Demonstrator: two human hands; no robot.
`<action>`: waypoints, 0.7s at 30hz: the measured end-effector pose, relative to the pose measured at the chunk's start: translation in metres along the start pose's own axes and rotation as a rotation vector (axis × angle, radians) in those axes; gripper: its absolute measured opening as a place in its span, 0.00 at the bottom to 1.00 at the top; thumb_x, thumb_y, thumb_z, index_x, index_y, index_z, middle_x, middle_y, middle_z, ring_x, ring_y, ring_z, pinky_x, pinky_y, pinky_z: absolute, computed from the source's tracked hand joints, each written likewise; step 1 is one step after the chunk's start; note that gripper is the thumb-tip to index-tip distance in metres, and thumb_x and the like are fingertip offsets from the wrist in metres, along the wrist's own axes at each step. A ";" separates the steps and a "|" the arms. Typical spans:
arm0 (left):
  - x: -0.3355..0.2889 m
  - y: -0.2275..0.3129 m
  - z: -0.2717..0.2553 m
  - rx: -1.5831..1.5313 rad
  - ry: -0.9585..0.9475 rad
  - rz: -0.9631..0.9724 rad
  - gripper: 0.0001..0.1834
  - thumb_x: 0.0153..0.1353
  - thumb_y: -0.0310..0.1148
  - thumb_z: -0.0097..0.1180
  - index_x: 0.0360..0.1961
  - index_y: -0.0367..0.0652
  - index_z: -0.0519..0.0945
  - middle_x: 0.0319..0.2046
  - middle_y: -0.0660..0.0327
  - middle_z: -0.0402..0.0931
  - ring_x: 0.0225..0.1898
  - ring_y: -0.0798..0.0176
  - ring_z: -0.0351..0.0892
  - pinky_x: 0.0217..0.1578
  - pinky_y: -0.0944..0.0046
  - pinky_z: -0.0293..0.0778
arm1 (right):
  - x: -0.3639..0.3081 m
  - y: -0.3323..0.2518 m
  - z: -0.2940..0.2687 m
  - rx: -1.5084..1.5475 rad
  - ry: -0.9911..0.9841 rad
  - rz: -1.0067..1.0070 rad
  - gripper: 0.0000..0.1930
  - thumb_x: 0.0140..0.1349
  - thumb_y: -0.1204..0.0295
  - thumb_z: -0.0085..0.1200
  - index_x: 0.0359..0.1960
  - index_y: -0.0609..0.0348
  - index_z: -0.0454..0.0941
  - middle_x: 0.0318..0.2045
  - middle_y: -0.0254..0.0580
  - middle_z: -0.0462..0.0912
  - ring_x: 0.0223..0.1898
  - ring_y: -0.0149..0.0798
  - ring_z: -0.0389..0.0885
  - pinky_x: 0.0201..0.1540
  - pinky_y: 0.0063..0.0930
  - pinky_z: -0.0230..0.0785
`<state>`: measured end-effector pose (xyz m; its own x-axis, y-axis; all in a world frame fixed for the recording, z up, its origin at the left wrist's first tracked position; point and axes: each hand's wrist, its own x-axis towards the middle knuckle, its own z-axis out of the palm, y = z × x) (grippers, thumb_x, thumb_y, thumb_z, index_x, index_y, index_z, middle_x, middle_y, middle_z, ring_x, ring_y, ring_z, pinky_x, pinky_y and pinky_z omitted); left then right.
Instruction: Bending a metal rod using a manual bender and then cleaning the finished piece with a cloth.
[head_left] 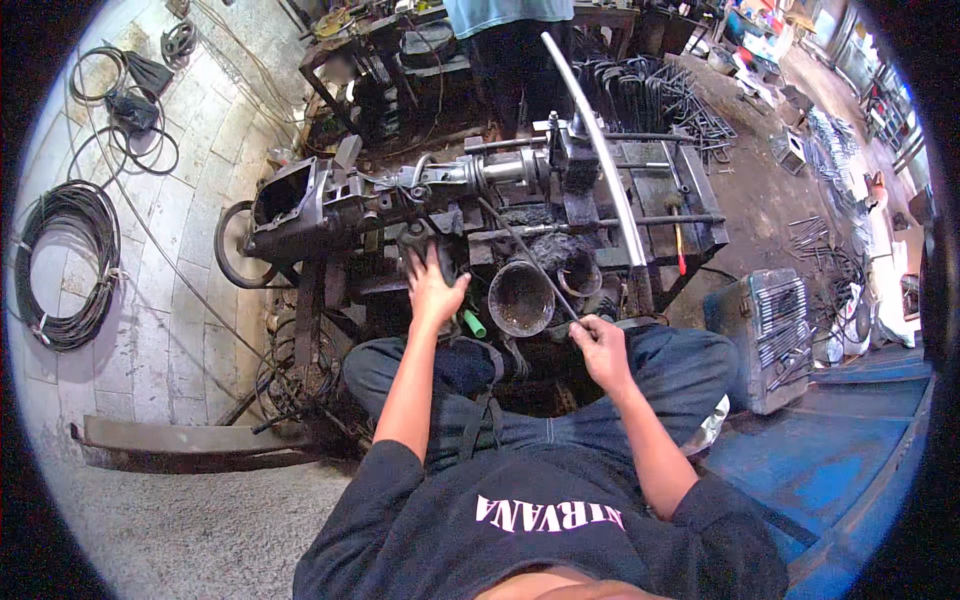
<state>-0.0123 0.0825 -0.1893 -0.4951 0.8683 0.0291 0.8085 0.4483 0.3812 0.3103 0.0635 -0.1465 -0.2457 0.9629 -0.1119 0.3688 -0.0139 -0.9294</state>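
Note:
My left hand (436,288) rests with fingers spread on a dark, greasy-looking cloth or part (445,245) at the near side of a lathe-like machine (420,185). My right hand (602,352) is closed around the near end of a thin dark metal rod (535,258). The rod slants away to the left, its far end reaching the machine's bed. Between my hands sit a round, funnel-shaped metal bowl (522,300) and a smaller one (580,275). Near my left hand a short green tube (474,323) sticks out.
A long, curved bright metal tube (605,160) crosses the bed, with a red-and-yellow-handled tool (680,250) beyond. At right stands an open tool case (770,340). Coiled black cable (65,265) lies left. A person in a light blue shirt (510,14) stands behind the machine.

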 end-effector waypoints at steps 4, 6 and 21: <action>0.007 -0.011 0.020 -0.094 0.191 -0.005 0.34 0.56 0.32 0.59 0.62 0.27 0.65 0.59 0.35 0.70 0.62 0.35 0.70 0.63 0.47 0.68 | -0.013 -0.003 0.003 0.032 -0.040 0.040 0.13 0.65 0.69 0.58 0.38 0.72 0.80 0.29 0.53 0.85 0.31 0.34 0.82 0.38 0.32 0.73; 0.011 -0.024 0.019 -0.416 0.355 -0.042 0.25 0.59 0.30 0.59 0.55 0.31 0.69 0.51 0.41 0.74 0.54 0.45 0.76 0.57 0.51 0.71 | -0.019 -0.003 0.000 0.004 -0.057 0.033 0.13 0.65 0.69 0.58 0.38 0.71 0.80 0.29 0.53 0.85 0.31 0.34 0.82 0.38 0.32 0.73; -0.045 -0.017 -0.029 -0.226 0.368 -0.045 0.18 0.59 0.43 0.62 0.39 0.38 0.79 0.33 0.46 0.80 0.35 0.38 0.78 0.40 0.48 0.74 | 0.032 -0.058 0.016 -0.305 -0.117 -0.180 0.11 0.63 0.74 0.56 0.45 0.64 0.82 0.35 0.62 0.84 0.39 0.58 0.85 0.44 0.42 0.75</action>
<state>-0.0130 0.0300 -0.1700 -0.6415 0.6972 0.3199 0.7139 0.3901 0.5815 0.2666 0.0913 -0.1014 -0.4255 0.9049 -0.0123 0.5559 0.2506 -0.7926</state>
